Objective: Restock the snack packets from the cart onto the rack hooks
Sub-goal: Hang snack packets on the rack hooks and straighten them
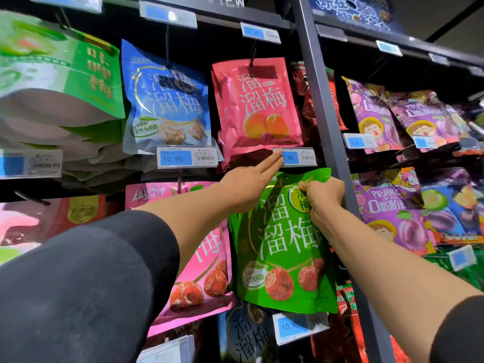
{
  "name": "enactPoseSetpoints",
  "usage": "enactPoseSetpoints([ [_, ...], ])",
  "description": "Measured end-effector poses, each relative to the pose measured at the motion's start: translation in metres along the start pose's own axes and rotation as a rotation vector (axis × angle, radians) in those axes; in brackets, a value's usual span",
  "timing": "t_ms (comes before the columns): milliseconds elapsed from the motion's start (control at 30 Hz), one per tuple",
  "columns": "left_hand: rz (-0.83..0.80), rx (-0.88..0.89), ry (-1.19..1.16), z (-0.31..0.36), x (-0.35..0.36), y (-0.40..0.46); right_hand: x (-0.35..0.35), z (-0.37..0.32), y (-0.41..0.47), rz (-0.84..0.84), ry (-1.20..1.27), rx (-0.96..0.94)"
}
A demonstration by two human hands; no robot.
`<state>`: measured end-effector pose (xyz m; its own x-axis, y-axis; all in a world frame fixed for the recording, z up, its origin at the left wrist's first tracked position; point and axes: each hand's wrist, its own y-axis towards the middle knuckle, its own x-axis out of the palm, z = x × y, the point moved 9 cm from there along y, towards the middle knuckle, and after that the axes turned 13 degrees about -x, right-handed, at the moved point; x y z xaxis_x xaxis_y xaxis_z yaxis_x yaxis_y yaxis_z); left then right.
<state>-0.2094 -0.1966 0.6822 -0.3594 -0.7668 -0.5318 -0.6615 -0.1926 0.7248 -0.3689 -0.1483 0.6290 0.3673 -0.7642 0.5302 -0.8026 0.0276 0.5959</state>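
A green snack packet [282, 247] with white characters and red plums hangs in front of the rack, below a blue price tag [294, 157]. My right hand [323, 199] pinches its top right corner. My left hand [248, 184] reaches over the packet's top left, index and middle fingers straight and touching the price tag's lower edge. The hook behind the packet's top is hidden by my hands. The cart is out of view.
Packets hang all around: red [258, 108] above, blue [167, 100] upper left, pink [199, 258] beside the green one, purple ones [392, 213] right of the dark upright post [327, 127]. More price tags stick out from the hooks.
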Motion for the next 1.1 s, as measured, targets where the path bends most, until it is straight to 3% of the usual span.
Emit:
enactPoseSetpoints([
  [200, 0.005, 0.005, -0.010, -0.002, -0.002, -0.001, 0.012, 0.019, 0.007, 0.023, -0.210, -0.050],
  [367, 0.023, 0.028, -0.004, -0.001, -0.002, -0.002, 0.033, 0.052, 0.016, -0.001, -0.219, 0.026],
  [567, 0.049, 0.026, -0.007, -0.001, -0.001, -0.005, 0.041, 0.074, 0.015, -0.120, -0.318, 0.038],
  [733, 0.088, -0.020, -0.077, 0.003, 0.003, -0.007, 0.009, 0.081, -0.007, -0.260, -0.612, 0.006],
  [900, 0.115, -0.033, -0.329, 0.031, 0.039, -0.048, -0.025, 0.070, -0.088, -0.519, -0.780, -0.361],
  [1000, 0.056, -0.063, -0.581, 0.069, 0.073, -0.090, -0.067, 0.071, -0.126, -0.590, -0.741, -0.388],
  [1100, 0.033, -0.055, -0.839, 0.122, 0.096, -0.135, -0.129, 0.058, -0.151, -0.507, -0.726, -0.364],
])
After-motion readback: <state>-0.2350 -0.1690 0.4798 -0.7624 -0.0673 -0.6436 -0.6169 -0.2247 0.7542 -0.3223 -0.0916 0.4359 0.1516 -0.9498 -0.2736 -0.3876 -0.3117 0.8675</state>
